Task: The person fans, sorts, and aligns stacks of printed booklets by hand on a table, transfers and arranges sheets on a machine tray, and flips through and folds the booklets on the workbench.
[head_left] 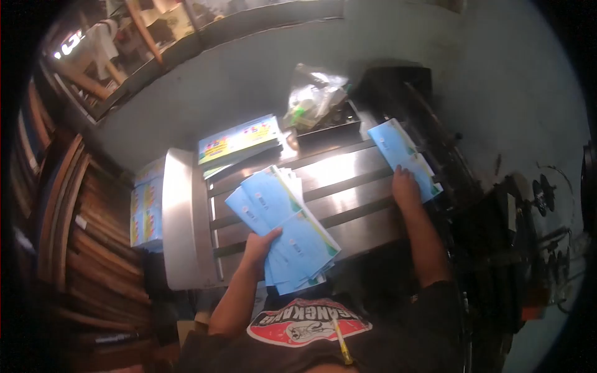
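Observation:
My left hand (262,244) grips a fanned stack of light-blue printed sheets (283,217), its thumb lying on top and the fingers hidden beneath. The stack is held over the near side of a slatted metal table (336,168). On the right, my right hand (407,186) has its fingers on the near edge of another light-blue printed sheet (401,149). That sheet lies against the dark machine part (429,124) at the table's right end. Its fingertips are partly hidden, but the hand looks closed on the sheet's edge.
A colourful printed stack (239,142) lies at the table's back left. Behind the table sits a dark box (329,127) with a clear plastic bag (316,90). A pale curved panel (181,217) bounds the left end; more printed stacks (147,208) and wooden boards (93,242) stand beyond.

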Demonstrator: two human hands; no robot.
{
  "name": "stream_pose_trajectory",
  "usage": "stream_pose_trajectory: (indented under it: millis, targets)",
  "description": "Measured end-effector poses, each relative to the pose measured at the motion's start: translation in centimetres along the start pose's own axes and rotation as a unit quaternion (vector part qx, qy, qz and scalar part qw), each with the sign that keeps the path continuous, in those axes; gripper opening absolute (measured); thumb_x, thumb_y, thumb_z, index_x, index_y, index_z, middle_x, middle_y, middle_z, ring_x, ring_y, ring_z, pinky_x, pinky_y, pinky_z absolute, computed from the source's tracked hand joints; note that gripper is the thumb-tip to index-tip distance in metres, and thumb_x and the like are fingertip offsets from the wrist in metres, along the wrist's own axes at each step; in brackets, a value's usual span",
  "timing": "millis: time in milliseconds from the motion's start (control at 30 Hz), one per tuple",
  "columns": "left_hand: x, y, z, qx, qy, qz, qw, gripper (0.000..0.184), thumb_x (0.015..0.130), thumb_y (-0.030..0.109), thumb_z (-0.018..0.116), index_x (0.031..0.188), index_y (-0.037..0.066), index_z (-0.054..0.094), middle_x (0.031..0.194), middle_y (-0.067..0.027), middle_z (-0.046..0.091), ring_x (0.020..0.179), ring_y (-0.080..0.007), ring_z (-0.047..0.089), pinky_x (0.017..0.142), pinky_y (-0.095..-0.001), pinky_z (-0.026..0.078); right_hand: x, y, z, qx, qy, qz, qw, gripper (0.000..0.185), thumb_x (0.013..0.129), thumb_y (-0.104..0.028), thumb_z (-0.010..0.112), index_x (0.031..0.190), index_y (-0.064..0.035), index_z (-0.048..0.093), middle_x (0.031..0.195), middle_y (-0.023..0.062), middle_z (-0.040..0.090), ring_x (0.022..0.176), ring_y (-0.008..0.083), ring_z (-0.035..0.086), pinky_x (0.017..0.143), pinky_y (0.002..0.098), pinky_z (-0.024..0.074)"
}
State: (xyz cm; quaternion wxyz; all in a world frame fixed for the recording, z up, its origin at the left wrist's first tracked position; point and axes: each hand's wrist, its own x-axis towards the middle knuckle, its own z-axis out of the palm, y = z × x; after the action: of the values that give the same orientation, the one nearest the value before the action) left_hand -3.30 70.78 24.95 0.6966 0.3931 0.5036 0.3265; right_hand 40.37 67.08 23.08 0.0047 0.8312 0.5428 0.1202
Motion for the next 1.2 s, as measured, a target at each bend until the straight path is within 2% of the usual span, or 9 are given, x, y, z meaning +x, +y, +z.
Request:
stream_pose_trajectory:
  millis: [300,367,433,567,633,767,867,1100,1200]
  targets:
    - [-1.8,1.7,1.4,-0.01,0.001,-0.003,1.0,0.041,0.082,0.016,0.07,0.113,-0.007,0.055,0.096,-0.0135,0.065,0.082,-0.0226,0.066,0.071,-0.0349,0.056,-4.6,-11.2,-7.9,0.243,-0.078,-0.106,0.961,0.012,0.088,-0.012,0.055,0.093,-0.0016,0.057,0.07,0.0177,0.062,0.067,0.0317,0.066,0.055,0.0406,0.0537]
    - [-1.2,1.8,1.8,-0.001,0.011,0.018,1.0,0.041,0.083,0.016,0.07,0.114,-0.006,0.054,0.096,-0.0128,0.064,0.084,-0.0225,0.065,0.072,-0.0346,0.055,-8.6,-17.0,-11.5,0.45,-0.294,-0.154,0.829,0.039,0.086,-0.027,0.063,0.111,0.0015,0.056,0.087,0.022,0.065,0.078,0.0346,0.066,0.069,0.0436,0.0543]
    - [0.0,0.9,1.1,-0.038,0.011,0.115,0.993,0.059,0.078,0.021,0.076,0.123,-0.003,0.048,0.107,-0.0139,0.064,0.091,-0.0228,0.065,0.083,-0.0345,0.053,-12.4,-21.7,-11.2,0.484,-0.144,-0.258,0.824,0.055,0.085,-0.032,0.067,0.125,0.002,0.05,0.106,0.0252,0.063,0.089,0.0351,0.065,0.077,0.0419,0.0537]
    - [1.5,1.6,-1.3,0.062,-0.007,0.126,0.99,0.062,0.075,0.015,0.078,0.125,-0.002,0.045,0.109,-0.0126,0.063,0.093,-0.0228,0.064,0.083,-0.0341,0.053,-12.7,-22.1,-11.8,0.586,-0.243,-0.222,0.74,0.061,0.084,-0.029,0.069,0.13,0.003,0.046,0.119,0.0236,0.058,0.097,0.0304,0.064,0.08,0.0391,0.0534]
    - [0.8,5.5,-2.5,0.257,-0.015,0.176,0.95,0.065,0.074,0.012,0.078,0.127,-0.002,0.043,0.107,-0.0121,0.064,0.094,-0.0223,0.064,0.082,-0.034,0.053,-12.0,-20.0,-10.2,0.763,-0.272,-0.078,0.582,0.056,0.085,-0.02,0.069,0.131,0.002,0.045,0.124,0.0191,0.057,0.099,0.0254,0.063,0.084,0.0375,0.0523]
    - [-4.6,14.3,-2.7,0.423,-0.046,0.22,0.878,0.066,0.073,0.011,0.074,0.132,0.006,0.044,0.111,-0.0188,0.062,0.097,-0.0325,0.065,0.084,-0.0393,0.052,-10.0,-14.9,-11.1,0.738,-0.146,-0.002,0.659,0.057,0.083,-0.011,0.068,0.133,-0.0028,0.044,0.128,0.0171,0.052,0.105,0.0257,0.06,0.088,0.0357,0.0503]
    - [-6.1,14.7,-1.1,0.709,-0.057,0.192,0.676,0.093,0.07,0.012,0.078,0.146,0.023,0.026,0.109,-0.0172,0.06,0.09,-0.0399,0.063,0.081,-0.0477,0.052,-9.5,-14.9,-13.3,0.64,0.027,-0.07,0.765,0.068,0.078,-0.014,0.072,0.136,-0.0046,0.04,0.136,0.0179,0.044,0.12,0.0296,0.05,0.098,0.0411,0.0445]
    - [-3.1,11.0,-2.9,0.734,-0.144,0.213,0.628,0.083,0.077,0.015,0.068,0.146,0.009,0.022,0.105,-0.0187,0.063,0.085,-0.0383,0.065,0.075,-0.0469,0.053,-8.3,-22.7,-19.6,0.231,-0.031,-0.357,0.905,0.091,0.067,-0.029,0.08,0.141,-0.0059,0.033,0.147,0.0164,0.031,0.138,0.0325,0.026,0.114,0.0461,0.0226]
    - [-1.3,10.5,-4.6,0.71,-0.166,0.291,0.619,0.076,0.077,0.015,0.067,0.143,0.01,0.03,0.1,-0.0188,0.065,0.081,-0.0387,0.065,0.071,-0.0452,0.053,-5.7,-25.5,-17.7,0.132,-0.059,-0.36,0.922,0.061,0.07,-0.028,0.077,0.121,-0.0062,0.051,0.121,0.0134,0.055,0.118,0.0289,0.051,0.098,0.0429,0.0395]
